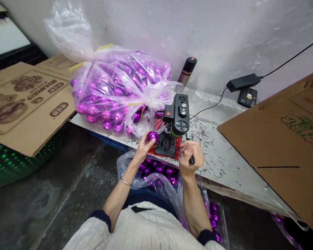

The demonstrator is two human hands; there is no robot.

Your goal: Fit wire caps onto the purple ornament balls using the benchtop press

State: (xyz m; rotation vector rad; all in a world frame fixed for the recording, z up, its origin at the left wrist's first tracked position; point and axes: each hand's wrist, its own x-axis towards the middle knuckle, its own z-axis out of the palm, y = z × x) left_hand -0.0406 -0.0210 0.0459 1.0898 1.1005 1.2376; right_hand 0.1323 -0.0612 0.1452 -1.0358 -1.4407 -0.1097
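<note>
A shiny purple faceted ball (153,137) is pinched in the fingers of my left hand (144,147), beside the base plate of a small black bench drill press (181,113). My right hand (191,156) is wrapped round the black lever handle (192,160) on the machine's right side. The press stands on a red mat (177,147); its tip under the head is mostly hidden. Below the table edge, an open clear plastic bag (159,170) holds several more purple balls.
A tied clear bag of purple balls (114,90) lies left of the press. Behind it stands a spray can (187,69). Dark shavings litter the white table (211,149). Cardboard boxes (36,100) flank both sides, and a power adapter (243,82) with a cable rests by the wall.
</note>
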